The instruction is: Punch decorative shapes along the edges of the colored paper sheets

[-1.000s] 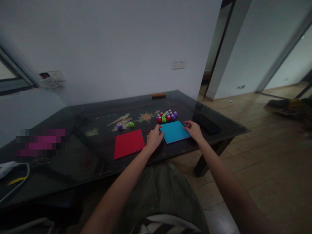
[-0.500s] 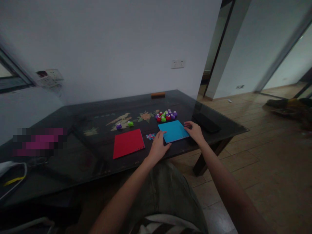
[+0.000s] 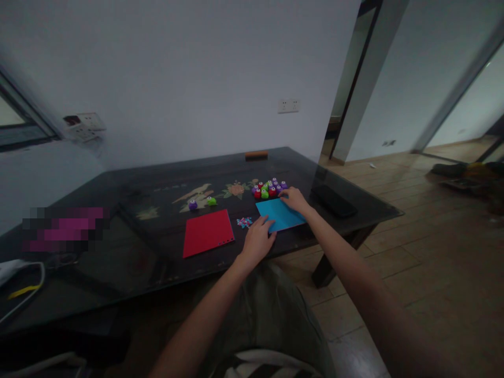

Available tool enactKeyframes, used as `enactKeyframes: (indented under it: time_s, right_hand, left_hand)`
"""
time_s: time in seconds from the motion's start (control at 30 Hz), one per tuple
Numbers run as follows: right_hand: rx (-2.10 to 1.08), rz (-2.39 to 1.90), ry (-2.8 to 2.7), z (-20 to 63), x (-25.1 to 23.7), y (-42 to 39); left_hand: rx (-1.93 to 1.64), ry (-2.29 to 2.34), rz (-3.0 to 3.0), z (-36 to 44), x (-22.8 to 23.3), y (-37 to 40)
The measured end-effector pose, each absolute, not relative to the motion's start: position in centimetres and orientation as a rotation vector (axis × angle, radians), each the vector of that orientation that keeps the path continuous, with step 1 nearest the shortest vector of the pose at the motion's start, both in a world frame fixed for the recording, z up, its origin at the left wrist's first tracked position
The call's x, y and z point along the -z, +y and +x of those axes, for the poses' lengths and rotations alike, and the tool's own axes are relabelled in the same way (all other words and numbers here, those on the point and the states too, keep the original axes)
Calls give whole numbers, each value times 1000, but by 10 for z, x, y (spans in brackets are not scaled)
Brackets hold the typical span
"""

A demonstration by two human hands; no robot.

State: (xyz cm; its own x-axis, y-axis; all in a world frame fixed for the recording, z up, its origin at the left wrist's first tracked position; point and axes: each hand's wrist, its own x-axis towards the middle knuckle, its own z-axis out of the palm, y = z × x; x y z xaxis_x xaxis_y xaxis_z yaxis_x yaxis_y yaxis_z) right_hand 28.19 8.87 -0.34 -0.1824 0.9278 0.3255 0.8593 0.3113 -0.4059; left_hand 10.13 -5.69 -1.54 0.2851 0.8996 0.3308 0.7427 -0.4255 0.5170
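Right hand (image 3: 295, 202) shifted farther along blue sheet (image 3: 277, 214), left hand (image 3: 258, 240) nearer, fingers' hold unclear

Toy cluster (image 3: 270, 189), obstacle just beyond blue sheet (image 3: 276, 212)

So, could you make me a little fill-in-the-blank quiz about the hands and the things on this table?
1. The left hand and right hand are both at the ____ sheet.
2. From the person's side, the red sheet lies to the ____ of the small bits.
3. Beside a purple toy, apart from the toy cluster, sits a ____ toy.

Missing words: blue; left; green.
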Motion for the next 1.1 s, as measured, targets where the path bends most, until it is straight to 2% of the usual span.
enactKeyframes:
  time_s: [0.43, 0.8, 0.97, 1.1]
  right_hand:
    - [-204, -1853, -2044, 264, 1, 88]
    - [-162, -1779, -2025, 269, 8, 91]
    - [-78, -1640, -1919, 271, 9, 92]
    - [-50, -1514, -1865, 266, 1, 90]
  left_hand:
    - [-852, 1534, 2374, 100, 22, -53]
    - [-855, 1550, 2382, 100, 21, -54]
    - [-1028, 1470, 2296, 95, 13, -58]
    - [-1228, 1256, 2244, 64, -11, -55]
